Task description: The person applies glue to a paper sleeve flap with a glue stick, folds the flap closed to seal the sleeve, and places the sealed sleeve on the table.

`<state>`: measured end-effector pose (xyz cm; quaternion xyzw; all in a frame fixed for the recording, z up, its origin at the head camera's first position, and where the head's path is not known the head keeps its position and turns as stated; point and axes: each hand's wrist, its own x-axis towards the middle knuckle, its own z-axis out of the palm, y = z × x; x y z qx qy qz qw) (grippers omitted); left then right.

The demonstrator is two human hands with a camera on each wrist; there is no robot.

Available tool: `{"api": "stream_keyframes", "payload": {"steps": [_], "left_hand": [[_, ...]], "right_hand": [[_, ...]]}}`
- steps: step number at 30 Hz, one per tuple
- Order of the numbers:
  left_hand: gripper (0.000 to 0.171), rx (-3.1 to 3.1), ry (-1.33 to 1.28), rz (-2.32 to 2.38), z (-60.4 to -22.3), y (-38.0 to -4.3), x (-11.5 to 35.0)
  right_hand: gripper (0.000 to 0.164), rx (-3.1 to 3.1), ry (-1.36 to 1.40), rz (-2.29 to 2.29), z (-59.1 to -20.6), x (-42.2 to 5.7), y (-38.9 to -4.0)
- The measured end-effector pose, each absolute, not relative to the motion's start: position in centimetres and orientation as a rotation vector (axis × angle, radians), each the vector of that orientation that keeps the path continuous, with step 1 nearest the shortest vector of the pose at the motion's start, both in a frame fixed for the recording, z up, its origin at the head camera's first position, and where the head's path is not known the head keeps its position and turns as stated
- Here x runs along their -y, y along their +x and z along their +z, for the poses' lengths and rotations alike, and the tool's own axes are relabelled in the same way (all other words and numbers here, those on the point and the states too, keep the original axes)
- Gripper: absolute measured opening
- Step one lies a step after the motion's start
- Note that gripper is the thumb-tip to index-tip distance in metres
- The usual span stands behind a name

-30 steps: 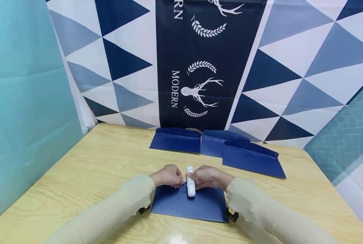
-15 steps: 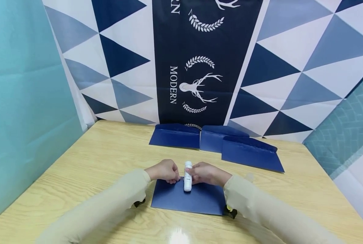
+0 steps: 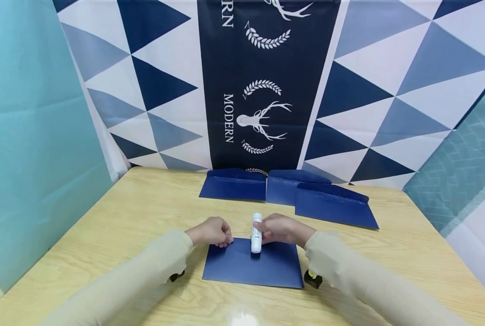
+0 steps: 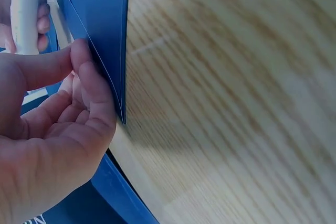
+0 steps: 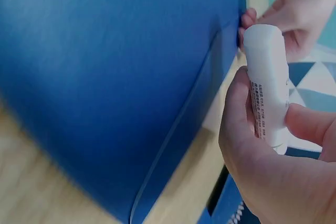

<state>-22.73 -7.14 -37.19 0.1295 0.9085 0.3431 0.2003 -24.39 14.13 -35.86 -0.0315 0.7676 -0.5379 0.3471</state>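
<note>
A dark blue envelope [image 3: 252, 269] lies flat on the wooden table [image 3: 153, 203], its long folded edge facing away. At its far left corner, my left hand [image 3: 211, 232] pinches the edge with curled fingers; in the left wrist view the thumb tip [image 4: 80, 51] meets the index finger beside the blue paper. My right hand [image 3: 281, 228] holds a white glue stick [image 3: 256, 237] between thumb and fingers over the far edge, right of the middle. Small dark print shows on the glue stick's side in the right wrist view, where a crease line [image 5: 181, 114] runs along the envelope.
Three more blue envelopes with raised flaps lie at the back: one on the left [image 3: 232, 188], one in the middle [image 3: 281, 192], and one on the right [image 3: 334, 208] overlapping it. A patterned cloth [image 3: 263, 59] hangs behind the table, with a teal cloth [image 3: 35, 136] at the left.
My left hand has moved left along the envelope's far edge, from near the middle to the corner. The right hand still holds the glue stick, now slightly farther from the left hand.
</note>
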Motion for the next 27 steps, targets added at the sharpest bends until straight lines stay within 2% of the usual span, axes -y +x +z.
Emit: {"api": "stream_keyframes", "payload": {"steps": [3,8,10,20,27], "left_hand": [[0.016,-2.522,0.345,0.986,-37.3,-22.6,7.0],[0.016,-2.504,0.367,1.005,-37.5,-22.6,7.0],[0.017,-2.499,0.379,1.004,-37.5,-22.6,7.1],[0.017,-2.518,0.399,1.067,-37.4,-22.8,7.9],[0.018,-2.694,0.569,1.005,-37.5,-22.1,7.5]], "right_hand": [[0.049,-2.042,-0.064,-1.349,-35.6,-15.5,-24.3],[0.027,-2.117,0.014,-1.279,-35.6,-17.9,-23.9],[0.024,-2.120,0.024,-1.264,-35.7,-18.5,-23.7],[0.040,-2.016,-0.026,-1.337,-35.7,-18.9,-23.6],[0.038,-1.924,-0.078,-1.414,-35.1,-20.4,-23.6]]}}
